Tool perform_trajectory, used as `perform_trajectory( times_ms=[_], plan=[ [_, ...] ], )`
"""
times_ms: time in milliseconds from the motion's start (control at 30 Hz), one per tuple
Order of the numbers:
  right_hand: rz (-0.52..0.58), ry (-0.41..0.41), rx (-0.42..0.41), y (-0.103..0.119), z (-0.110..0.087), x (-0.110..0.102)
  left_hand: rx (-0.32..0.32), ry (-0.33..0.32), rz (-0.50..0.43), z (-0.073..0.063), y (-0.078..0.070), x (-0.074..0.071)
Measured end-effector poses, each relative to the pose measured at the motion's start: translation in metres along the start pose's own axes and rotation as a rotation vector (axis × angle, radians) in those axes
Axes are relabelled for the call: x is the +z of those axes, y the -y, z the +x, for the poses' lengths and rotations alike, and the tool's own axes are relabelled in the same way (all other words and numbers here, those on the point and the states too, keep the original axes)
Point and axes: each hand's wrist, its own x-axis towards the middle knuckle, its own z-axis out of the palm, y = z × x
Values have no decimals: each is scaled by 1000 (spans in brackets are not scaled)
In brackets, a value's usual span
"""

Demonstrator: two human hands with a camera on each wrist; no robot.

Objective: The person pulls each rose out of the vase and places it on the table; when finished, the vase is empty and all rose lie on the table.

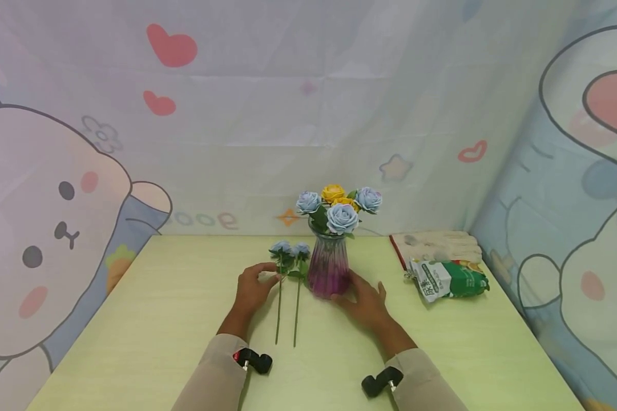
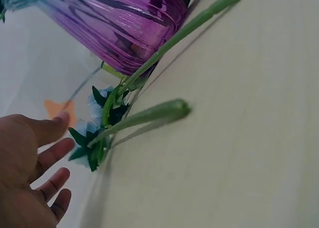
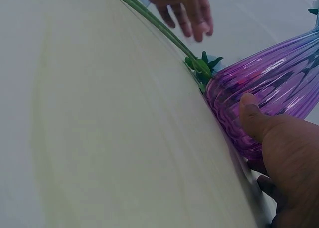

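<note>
A ribbed glass vase (image 1: 329, 268), purple at the base and clearer towards the top, stands upright on the table with blue roses (image 1: 342, 219) and yellow roses (image 1: 333, 193) in it. My right hand (image 1: 366, 305) grips the lower part of the vase, its thumb across the front in the right wrist view and its other fingers partly hidden at the far side. Left of the vase lie two more blue roses (image 1: 280, 249) side by side, stems towards me. Beside the left one's flower head is my left hand (image 2: 30, 158), fingers spread and holding nothing.
At the right rear of the table (image 1: 185, 319) lie a cream glove (image 1: 436, 245) with a red edge and, in front of it, a green and white packet (image 1: 459, 278). A printed cloth (image 1: 267, 114) hangs right behind the table.
</note>
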Motion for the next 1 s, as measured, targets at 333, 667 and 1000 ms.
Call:
perform_trajectory(
  times_ms=[333, 667, 1000],
  plan=[
    [0, -6, -9, -5, 2, 2, 223, -119, -105, -5, -70, -2],
    [12, 10, 1, -6, 1, 3, 247, -106, -215, -7, -105, -1],
    [20, 22, 2, -6, 2, 2, 315, -130, -298, -12, -139, 9]
  ],
)
